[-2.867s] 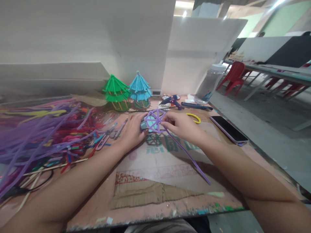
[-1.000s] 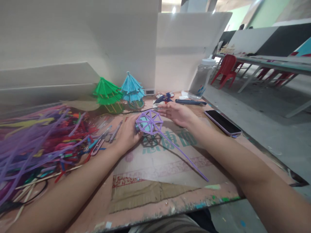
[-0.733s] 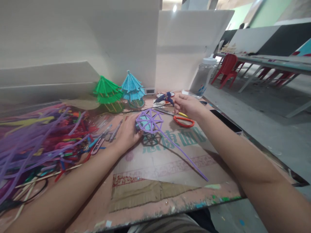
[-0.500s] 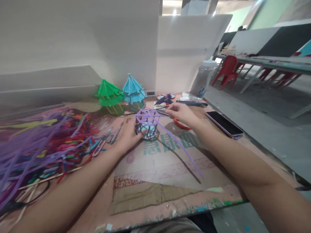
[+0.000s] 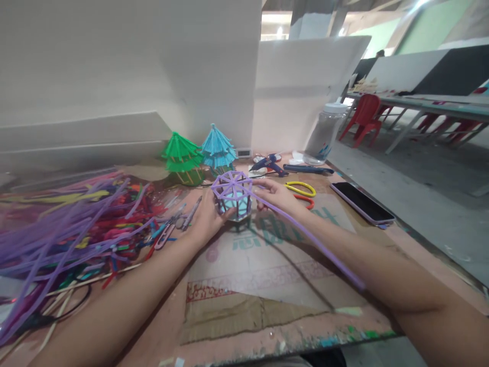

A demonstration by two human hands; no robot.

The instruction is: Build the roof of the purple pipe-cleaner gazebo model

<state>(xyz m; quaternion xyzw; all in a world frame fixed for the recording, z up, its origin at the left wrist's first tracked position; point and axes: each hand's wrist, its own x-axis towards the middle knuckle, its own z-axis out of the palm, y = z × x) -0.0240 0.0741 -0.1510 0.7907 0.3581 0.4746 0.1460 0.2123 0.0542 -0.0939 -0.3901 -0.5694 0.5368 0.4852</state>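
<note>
Holds a spoked purple frame (image 5: pixel 234 184) in the left grip (image 5: pixel 208 216), with fingers wrapped around its left side and thumb laid against the lower front. Has it near the middle of the table (image 5: pixel 164 321), over the far part of a printed cardboard sheet (image 5: pixel 267 270), spoked top up and light-blue base (image 5: pixel 234 205) down; cannot tell about contact between base and sheet. Curls the fingers of the right grip (image 5: pixel 280 197) just beside the frame's right rim; cannot tell from this view whether closed on anything. Shows a long purple strip (image 5: pixel 324 246) running from the frame's top across the right wrist, slanting toward the near right corner of the table.

Has scissors (image 5: pixel 314 190) just beyond the right wrist, yellow and red handle loops in sight, blades hidden. Shows a phone (image 5: pixel 362 203) by the right edge and a clear bottle (image 5: pixel 324 135) at the far right corner, with a long dark tool (image 5: pixel 307 168) and a blue glue gun (image 5: pixel 269 162) to its left. Farther left along the far edge, shows a blue tiered model (image 5: pixel 217 148) beside a green tiered model (image 5: pixel 183 159). Toward the left side, has a partly blurred pile of fuzzy strips (image 5: pixel 76 229), mostly purple and red, with a pen (image 5: pixel 192 213) between pile and left grip.
</note>
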